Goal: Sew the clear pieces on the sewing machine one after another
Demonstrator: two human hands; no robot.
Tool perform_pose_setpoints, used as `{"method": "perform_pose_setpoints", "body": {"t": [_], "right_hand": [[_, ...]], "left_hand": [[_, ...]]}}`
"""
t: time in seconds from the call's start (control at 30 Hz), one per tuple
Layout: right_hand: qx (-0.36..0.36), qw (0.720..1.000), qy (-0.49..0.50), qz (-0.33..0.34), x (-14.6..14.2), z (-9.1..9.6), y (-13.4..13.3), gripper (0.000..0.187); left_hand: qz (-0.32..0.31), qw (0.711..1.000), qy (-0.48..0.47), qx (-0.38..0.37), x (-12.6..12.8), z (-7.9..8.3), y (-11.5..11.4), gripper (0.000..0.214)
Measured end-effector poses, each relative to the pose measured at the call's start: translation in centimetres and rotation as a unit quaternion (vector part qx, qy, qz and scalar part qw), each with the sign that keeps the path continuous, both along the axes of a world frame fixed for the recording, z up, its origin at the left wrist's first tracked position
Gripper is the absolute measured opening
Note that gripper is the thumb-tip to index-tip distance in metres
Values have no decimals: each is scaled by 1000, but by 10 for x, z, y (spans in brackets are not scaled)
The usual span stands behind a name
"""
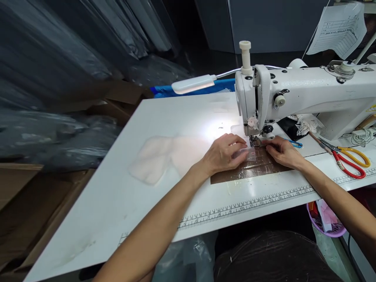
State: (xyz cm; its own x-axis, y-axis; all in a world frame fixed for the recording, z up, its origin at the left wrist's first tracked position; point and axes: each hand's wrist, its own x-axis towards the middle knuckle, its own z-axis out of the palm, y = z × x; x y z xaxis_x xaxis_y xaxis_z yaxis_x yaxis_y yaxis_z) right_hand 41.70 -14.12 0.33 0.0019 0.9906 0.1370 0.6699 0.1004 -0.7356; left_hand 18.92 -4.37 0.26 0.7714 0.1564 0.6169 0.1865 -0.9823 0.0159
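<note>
Thin sheer fabric piece (246,153) lies at the presser foot (255,141), probably light, limp, slippery; pin its edges flat. Your left hand (225,153) presses it, fingers spread; right hand (283,152) fingertips pinch its right edge. Scissors (349,159) far right.

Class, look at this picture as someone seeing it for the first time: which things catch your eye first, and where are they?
A white sewing machine stands at the right. Below its needle, the left hand and right hand press a small sheer fabric piece flat. Red-and-yellow scissors lie at the far right on the white table.
</note>
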Motion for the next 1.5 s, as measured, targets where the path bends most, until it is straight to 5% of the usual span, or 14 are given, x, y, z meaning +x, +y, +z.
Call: {"method": "perform_pose_setpoints", "body": {"t": [0.1,0.23,0.4,0.73,0.97,1.5], "right_hand": [[-62,997,-40,31,-1,16,8,27],[-120,988,-91,45,-3,26,18,22],[-32,997,-71,-9,-5,10,17,23],[44,967,-225,109,-2,-6,8,34],[46,957,-261,123,-3,-6,5,34],[-10,941,-319,110,-13,2,3,40]], "left_hand": [[-77,997,1,-22,6,-1,-10,18],[-101,992,28,-77,6,-4,-14,19],[-101,986,34,-130,4,-4,-10,21],[-105,992,5,-73,8,-7,-9,24],[-98,995,10,12,9,-4,-11,26],[-62,991,102,-55,-1,0,-11,25]]}}
